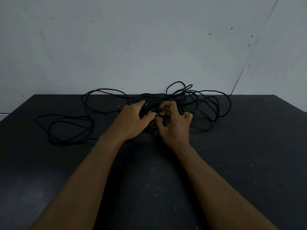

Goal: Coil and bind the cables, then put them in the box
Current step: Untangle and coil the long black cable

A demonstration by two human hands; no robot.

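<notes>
Sprawling thin black cables [151, 104], tangled loose loops on dark table [249, 146]

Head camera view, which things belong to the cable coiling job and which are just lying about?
Job: tangled black cables; left hand, gripping a bunch of strands; right hand, pinching one strand. No box in view.
Just there: dark speckled tabletop; pale grey wall.
</notes>
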